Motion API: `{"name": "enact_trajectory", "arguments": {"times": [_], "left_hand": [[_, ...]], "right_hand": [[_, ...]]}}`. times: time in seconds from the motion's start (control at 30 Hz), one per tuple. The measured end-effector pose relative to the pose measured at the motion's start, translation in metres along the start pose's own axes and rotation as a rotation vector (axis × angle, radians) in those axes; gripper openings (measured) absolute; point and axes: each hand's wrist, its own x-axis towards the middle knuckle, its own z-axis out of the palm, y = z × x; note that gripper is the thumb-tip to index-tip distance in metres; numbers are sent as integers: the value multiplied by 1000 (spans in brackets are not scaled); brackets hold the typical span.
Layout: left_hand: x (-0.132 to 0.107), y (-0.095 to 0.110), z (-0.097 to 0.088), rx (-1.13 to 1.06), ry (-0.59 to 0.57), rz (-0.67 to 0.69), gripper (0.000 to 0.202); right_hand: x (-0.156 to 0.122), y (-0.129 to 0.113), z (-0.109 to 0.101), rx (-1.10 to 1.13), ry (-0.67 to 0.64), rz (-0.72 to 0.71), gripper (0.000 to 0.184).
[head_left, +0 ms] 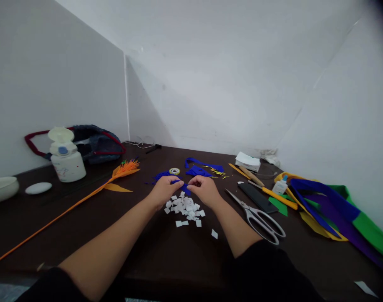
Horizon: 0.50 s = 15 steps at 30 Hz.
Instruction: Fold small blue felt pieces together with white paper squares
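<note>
Over the middle of the dark table, my left hand (164,191) and my right hand (204,189) both pinch a small blue piece of felt or paper (185,189) between them. Fingers partly cover it. Just below my hands lies a loose pile of small white squares (185,206), with a few strays nearer me. Behind my left hand are blue shreds (161,177) and a small round spool (174,171) with a yellow and white face. Farther back sit blue strips (197,170) beside yellow snippets (217,171).
Right: scissors (263,222), a black flat case (257,197), a yellow-handled cutter (279,198), a glue bottle (280,185), coloured sheets (342,209), a white stack (247,161). Left: an orange craft flower (126,168), a white bottle (67,161), a bowl (3,188), a bag (100,144).
</note>
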Motion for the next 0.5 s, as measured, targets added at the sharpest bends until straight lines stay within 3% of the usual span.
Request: {"name": "enact_trajectory", "arguments": {"times": [0.17, 0.3, 0.5], "left_hand": [[1, 1, 0, 3, 44, -1, 24], [2, -1, 3, 90, 39, 48, 27], [2, -7, 8, -75, -6, -5, 24]], "right_hand": [[1, 5, 1, -13, 101, -145, 16], [-1, 2, 10, -43, 95, -324, 17], [-3, 3, 15, -232, 152, -385, 15]]}}
